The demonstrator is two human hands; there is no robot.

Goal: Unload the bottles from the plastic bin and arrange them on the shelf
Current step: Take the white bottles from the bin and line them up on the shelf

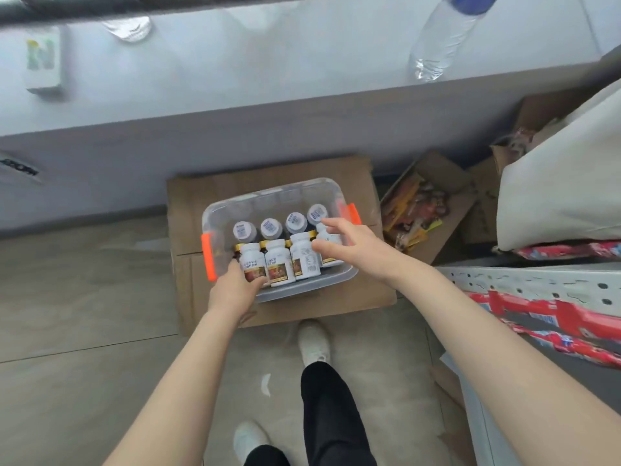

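Note:
A clear plastic bin with orange latches sits on a flattened cardboard box on the floor. Inside stand two rows of bottles: white labelled bottles in front and dark bottles with white caps behind. My left hand reaches over the bin's near left corner, fingers wrapped around the leftmost front white bottle. My right hand hovers over the right end of the bin with fingers spread, just above the rightmost front bottle. A metal shelf with red packets lies at the right.
A long grey ledge runs behind the bin, bearing a water bottle and a small white box. An open carton of snack packets lies right of the bin. A pale bag rests on the shelf. My legs and white shoes stand below.

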